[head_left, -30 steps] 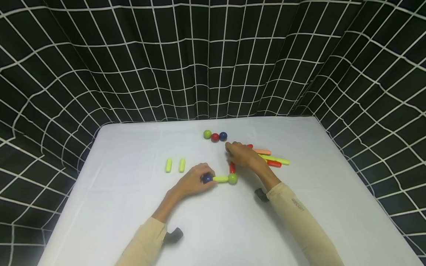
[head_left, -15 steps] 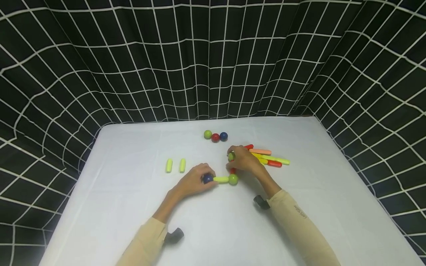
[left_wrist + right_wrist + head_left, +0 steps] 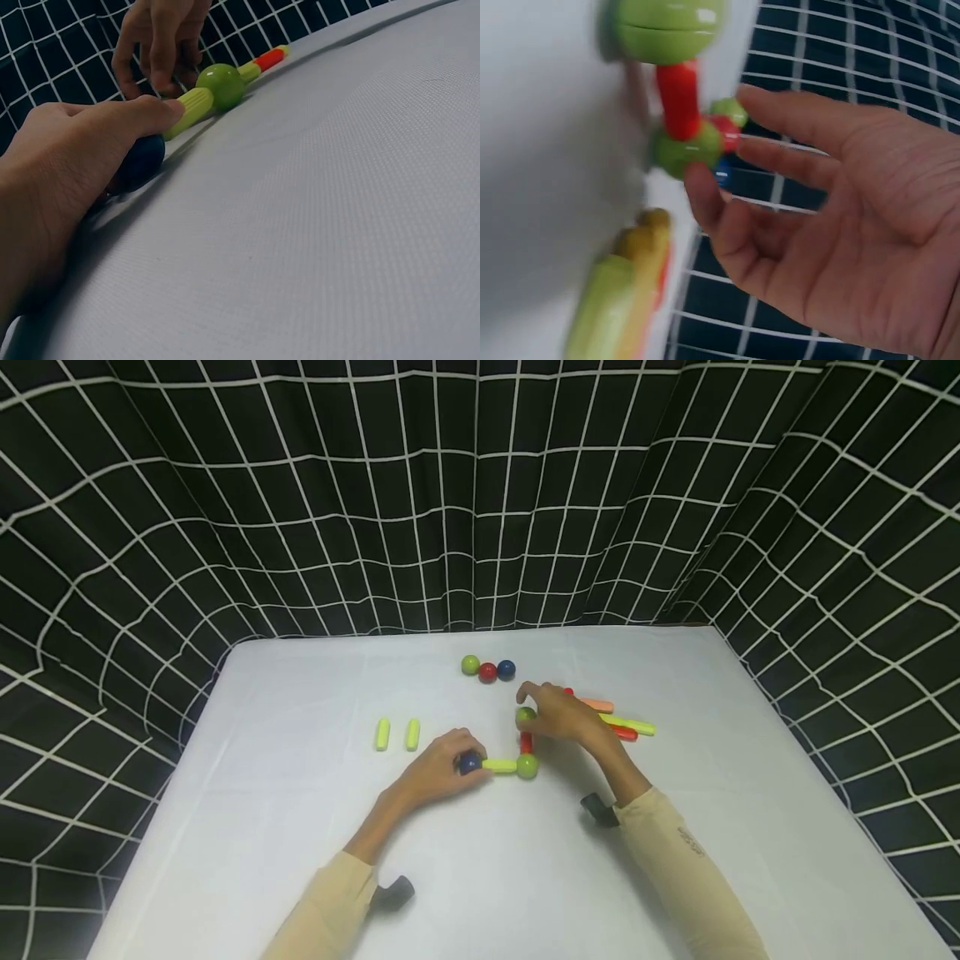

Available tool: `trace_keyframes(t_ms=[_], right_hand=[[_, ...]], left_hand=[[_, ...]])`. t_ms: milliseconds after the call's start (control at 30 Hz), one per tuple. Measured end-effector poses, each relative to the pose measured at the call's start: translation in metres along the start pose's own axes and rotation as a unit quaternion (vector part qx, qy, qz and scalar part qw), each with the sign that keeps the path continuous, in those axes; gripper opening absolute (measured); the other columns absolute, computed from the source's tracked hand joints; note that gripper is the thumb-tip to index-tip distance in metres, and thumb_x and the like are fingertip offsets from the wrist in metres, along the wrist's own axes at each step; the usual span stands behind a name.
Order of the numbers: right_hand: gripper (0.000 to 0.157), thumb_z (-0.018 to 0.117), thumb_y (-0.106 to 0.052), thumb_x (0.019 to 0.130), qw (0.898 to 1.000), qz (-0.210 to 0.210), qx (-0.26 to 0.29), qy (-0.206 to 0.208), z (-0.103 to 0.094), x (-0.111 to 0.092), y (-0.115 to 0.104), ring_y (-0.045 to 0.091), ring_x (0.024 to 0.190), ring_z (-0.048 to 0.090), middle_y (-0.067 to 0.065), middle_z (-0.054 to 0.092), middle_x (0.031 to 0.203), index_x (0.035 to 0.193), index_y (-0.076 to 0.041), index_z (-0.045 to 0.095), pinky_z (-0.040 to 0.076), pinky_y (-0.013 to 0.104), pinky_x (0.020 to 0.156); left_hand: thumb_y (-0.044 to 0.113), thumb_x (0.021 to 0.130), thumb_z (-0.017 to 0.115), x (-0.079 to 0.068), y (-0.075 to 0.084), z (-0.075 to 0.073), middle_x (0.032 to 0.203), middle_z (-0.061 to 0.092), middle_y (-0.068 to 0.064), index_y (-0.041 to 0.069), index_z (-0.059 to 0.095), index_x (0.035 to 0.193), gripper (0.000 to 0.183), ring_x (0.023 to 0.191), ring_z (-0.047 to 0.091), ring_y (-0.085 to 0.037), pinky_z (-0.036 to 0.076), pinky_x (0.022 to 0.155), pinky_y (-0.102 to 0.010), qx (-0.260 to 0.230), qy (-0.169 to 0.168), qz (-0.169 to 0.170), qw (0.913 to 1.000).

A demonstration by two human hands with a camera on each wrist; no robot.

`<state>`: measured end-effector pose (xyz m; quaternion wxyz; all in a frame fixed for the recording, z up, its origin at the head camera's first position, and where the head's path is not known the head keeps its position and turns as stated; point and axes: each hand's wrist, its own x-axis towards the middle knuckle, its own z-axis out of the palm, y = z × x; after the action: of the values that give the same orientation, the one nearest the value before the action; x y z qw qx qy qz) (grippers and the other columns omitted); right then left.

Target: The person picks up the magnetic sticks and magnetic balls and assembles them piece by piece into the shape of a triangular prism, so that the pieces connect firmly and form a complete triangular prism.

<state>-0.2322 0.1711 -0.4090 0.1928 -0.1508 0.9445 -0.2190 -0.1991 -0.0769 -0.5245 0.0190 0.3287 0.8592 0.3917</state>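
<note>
My left hand [image 3: 438, 767] grips a dark blue ball [image 3: 470, 763], its thumb lying against a yellow-green stick [image 3: 192, 111]. That stick runs from the blue ball to a green ball [image 3: 527, 767]. From there a red stick [image 3: 527, 743] extends away to a second green ball [image 3: 525, 717], forming an L shape on the table. My right hand [image 3: 562, 714] is around this far green ball with fingers spread. In the right wrist view, the hand [image 3: 840, 210] has loosened fingers, one fingertip overlapping the far green ball [image 3: 686, 152]; whether it touches is unclear.
Behind, a green ball [image 3: 470, 665], a red ball [image 3: 487, 672] and a blue ball [image 3: 506, 670] sit in a row. Two short yellow-green sticks [image 3: 382, 735] lie left. Several longer sticks [image 3: 626, 724] are piled right of my right hand. A black gridded curtain [image 3: 420, 502] surrounds the white table [image 3: 285, 827].
My right hand has brought the second green ball to the red stick's far end, then spread its fingers and eased slightly right. My left hand has stayed on the blue ball.
</note>
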Motion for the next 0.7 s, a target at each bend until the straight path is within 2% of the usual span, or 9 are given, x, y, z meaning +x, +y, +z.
trace_keyframes(t_ms=[167,233,300,367,433,500,567,633,700], right_hand=[[0.037,0.076,-0.019,0.095,0.991,-0.081,-0.015,-0.11,-0.011,-0.015,0.002,0.017,0.091,0.06,0.005,0.067,0.1,0.128,-0.012,0.062,0.05,0.031,0.081],[0.036,0.077,-0.02,0.094,0.985,-0.087,-0.022,-0.147,-0.011,-0.021,0.003,0.015,0.09,0.061,0.002,0.067,0.097,0.127,-0.015,0.063,0.051,0.031,0.083],[0.03,0.077,-0.02,0.094,0.983,-0.073,-0.026,-0.169,-0.009,-0.026,0.004,0.014,0.085,0.061,-0.001,0.065,0.091,0.121,-0.019,0.066,0.05,0.03,0.08],[0.025,0.077,-0.019,0.093,0.98,-0.065,-0.026,-0.184,-0.004,-0.027,0.003,0.015,0.078,0.059,-0.001,0.06,0.085,0.116,-0.021,0.066,0.048,0.029,0.076],[0.022,0.077,-0.02,0.093,0.979,-0.055,-0.033,-0.191,0.0,-0.026,0.001,0.015,0.073,0.057,-0.002,0.057,0.081,0.113,-0.022,0.067,0.047,0.028,0.073],[0.023,0.078,-0.021,0.093,0.978,-0.043,-0.037,-0.199,0.005,-0.023,-0.001,0.015,0.073,0.056,-0.002,0.056,0.082,0.113,-0.023,0.067,0.046,0.027,0.071],[0.024,0.08,-0.023,0.092,0.979,-0.037,-0.049,-0.195,0.007,-0.021,-0.003,0.015,0.076,0.056,-0.002,0.056,0.083,0.113,-0.023,0.068,0.045,0.027,0.072],[0.024,0.081,-0.024,0.091,0.98,-0.033,-0.06,-0.187,0.008,-0.018,-0.005,0.015,0.08,0.056,-0.002,0.057,0.085,0.112,-0.024,0.068,0.045,0.028,0.074],[0.024,0.081,-0.023,0.091,0.98,-0.041,-0.07,-0.181,0.009,-0.017,-0.005,0.015,0.082,0.056,-0.002,0.057,0.085,0.111,-0.023,0.068,0.045,0.028,0.075]], left_hand=[[0.042,0.09,0.081,0.002,0.005,-0.002,0.105,0.067,0.007,0.021,0.072,0.112,0.031,0.098,0.06,-0.008,0.055,0.091,-0.029,0.008,0.014,0.012,0.9998],[0.043,0.091,0.079,0.004,0.008,-0.005,0.103,0.066,0.006,0.018,0.073,0.114,0.034,0.097,0.059,-0.008,0.055,0.089,-0.027,0.027,0.034,0.011,0.999],[0.043,0.094,0.076,0.006,0.013,-0.01,0.102,0.066,0.003,0.015,0.074,0.115,0.034,0.095,0.058,-0.01,0.055,0.085,-0.027,0.075,0.076,-0.003,0.9943],[0.037,0.097,0.074,0.006,0.019,-0.017,0.102,0.065,-0.003,0.01,0.074,0.116,0.033,0.092,0.058,-0.014,0.056,0.081,-0.028,0.14,0.129,-0.037,0.981],[0.03,0.096,0.076,0.005,0.024,-0.025,0.102,0.063,-0.01,0.005,0.074,0.117,0.033,0.087,0.056,-0.019,0.055,0.073,-0.03,0.211,0.167,-0.089,0.9592],[0.025,0.094,0.078,0.002,0.028,-0.031,0.102,0.063,-0.016,0.0,0.073,0.117,0.034,0.08,0.055,-0.021,0.053,0.065,-0.029,0.28,0.176,-0.135,0.9342],[0.019,0.092,0.079,-0.003,0.029,-0.035,0.097,0.064,-0.018,-0.002,0.074,0.115,0.031,0.073,0.054,-0.021,0.05,0.058,-0.028,0.326,0.158,-0.166,0.9171],[0.012,0.091,0.077,-0.007,0.028,-0.038,0.093,0.065,-0.019,-0.002,0.074,0.112,0.025,0.067,0.052,-0.02,0.047,0.052,-0.025,0.333,0.136,-0.184,0.9149],[0.006,0.091,0.073,-0.009,0.024,-0.038,0.089,0.066,-0.017,-0.001,0.074,0.11,0.02,0.064,0.051,-0.018,0.046,0.049,-0.024,0.297,0.128,-0.2,0.9248]])
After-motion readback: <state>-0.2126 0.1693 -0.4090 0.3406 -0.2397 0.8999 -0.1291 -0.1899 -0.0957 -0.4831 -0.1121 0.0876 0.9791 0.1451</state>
